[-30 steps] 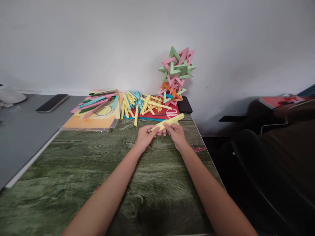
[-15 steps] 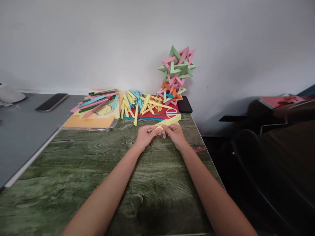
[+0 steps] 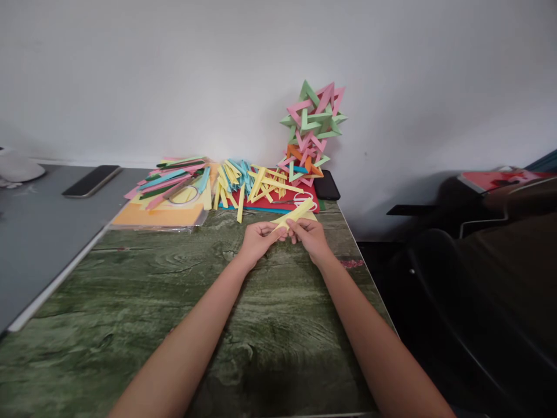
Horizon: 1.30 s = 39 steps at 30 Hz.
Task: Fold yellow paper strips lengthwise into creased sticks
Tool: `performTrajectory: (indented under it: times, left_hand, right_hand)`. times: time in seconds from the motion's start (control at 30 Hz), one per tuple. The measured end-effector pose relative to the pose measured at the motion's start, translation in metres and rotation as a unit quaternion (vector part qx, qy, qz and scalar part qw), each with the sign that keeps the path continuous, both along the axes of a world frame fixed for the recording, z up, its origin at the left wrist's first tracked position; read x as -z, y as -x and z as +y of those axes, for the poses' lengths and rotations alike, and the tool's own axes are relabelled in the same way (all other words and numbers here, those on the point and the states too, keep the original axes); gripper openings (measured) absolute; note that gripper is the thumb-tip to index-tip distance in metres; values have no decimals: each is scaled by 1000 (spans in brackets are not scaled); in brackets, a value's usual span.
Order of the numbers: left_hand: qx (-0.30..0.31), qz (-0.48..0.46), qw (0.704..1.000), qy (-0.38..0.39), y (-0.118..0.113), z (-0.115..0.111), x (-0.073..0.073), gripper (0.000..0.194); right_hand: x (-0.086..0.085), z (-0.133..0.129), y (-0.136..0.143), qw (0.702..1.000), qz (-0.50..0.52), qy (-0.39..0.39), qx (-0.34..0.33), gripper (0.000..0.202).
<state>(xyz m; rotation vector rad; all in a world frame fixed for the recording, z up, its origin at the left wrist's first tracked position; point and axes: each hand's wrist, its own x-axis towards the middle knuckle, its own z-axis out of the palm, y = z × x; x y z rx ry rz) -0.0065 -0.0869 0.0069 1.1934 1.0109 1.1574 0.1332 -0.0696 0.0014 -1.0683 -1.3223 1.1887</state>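
Note:
Both hands meet over the far part of the green wood-patterned table point(image 3: 174, 302). My left hand point(image 3: 260, 240) pinches the near end of a folded yellow paper strip point(image 3: 300, 210). My right hand point(image 3: 308, 237) grips the same strip just beside it, thumb on top. The strip slants up to the right, and more yellow paper shows behind the fingers. Beyond the hands lie yellow and blue folded strips point(image 3: 261, 183) on red and blue sheets, with white-handled scissors point(image 3: 304, 201). Folded star shapes in pink, green and orange point(image 3: 315, 119) stand stacked against the wall.
Coloured strips lie on an orange packet point(image 3: 161, 217) at the back left. One phone point(image 3: 92, 180) rests on the grey table point(image 3: 39, 244), another point(image 3: 326, 186) near the right edge. A black chair point(image 3: 456, 302) stands at the right.
The raised end of the yellow strip has swung up and to the left, showing more of the scissor handles. Both hands have stayed in nearly the same place.

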Motion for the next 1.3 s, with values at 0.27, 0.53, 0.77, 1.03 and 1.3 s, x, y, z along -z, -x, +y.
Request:
performTrajectory:
  times: [0.27,0.53,0.77,1.03,1.3]
  left_hand:
    - [-11,9,999,36,-1,0,-1,29]
    - [11,13,999,29,-1,0,-3,31]
    - [8,2,999,39,0,-1,-3,31]
    - [19,12,999,50,-1,-2,-5,29]
    - [18,21,999,36,0,-1,-1,30]
  right_hand:
    - [-1,0,-1,999,30,12,41,37]
    - [1,1,-1,999,29,9,25,30]
    - [2,8,-11,989,138,42,-35,33]
    - [8,10,-5,979,188,59,45,23]
    - [5,13,-13,971,218,91,33,34]
